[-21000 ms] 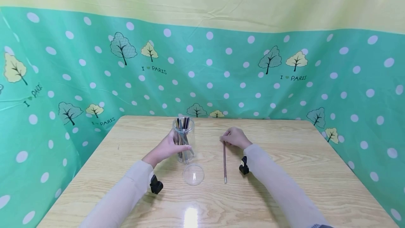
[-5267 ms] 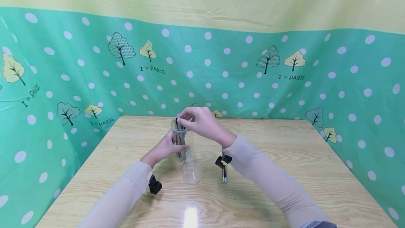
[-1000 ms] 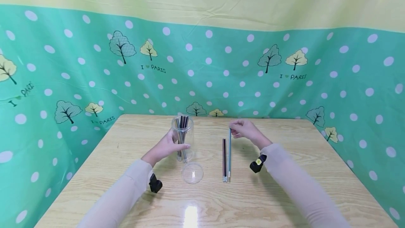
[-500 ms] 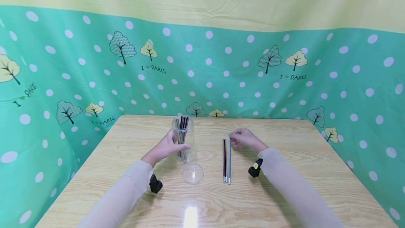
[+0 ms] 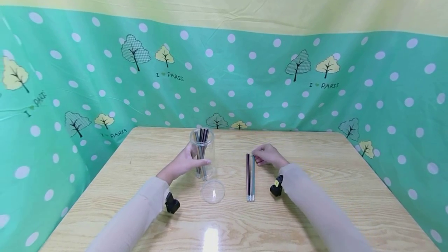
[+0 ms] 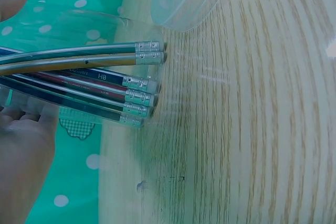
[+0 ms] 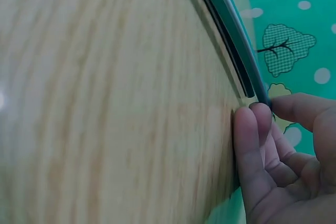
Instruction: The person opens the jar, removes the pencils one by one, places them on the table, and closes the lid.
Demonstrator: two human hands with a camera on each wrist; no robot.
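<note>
In the head view my left hand (image 5: 180, 165) grips a clear round jar (image 5: 210, 151) that stands upright, rim up. Several pencils (image 5: 202, 137) lean inside it; the left wrist view shows their metal ferrules (image 6: 140, 97) at the jar's bottom. To the right, my right hand (image 5: 268, 155) pinches the far end of a teal pencil (image 5: 253, 178). This pencil lies alongside dark pencils (image 5: 248, 178), their ferrule ends toward me and roughly level. In the right wrist view, thumb and fingertips meet at the tip of the teal pencil (image 7: 231, 17).
A clear round lid (image 5: 213, 191) lies on the wooden table (image 5: 168, 228) just in front of the jar. Behind the table hangs a green and yellow curtain (image 5: 231, 81) with dots and trees. Black wrist cameras (image 5: 172, 203) stick out from both sleeves.
Over the last second my right hand has lowered the teal pencil and slid it left, close against the dark pencils. Only one pencil lay out 21 seconds ago. The left hand keeps its hold.
</note>
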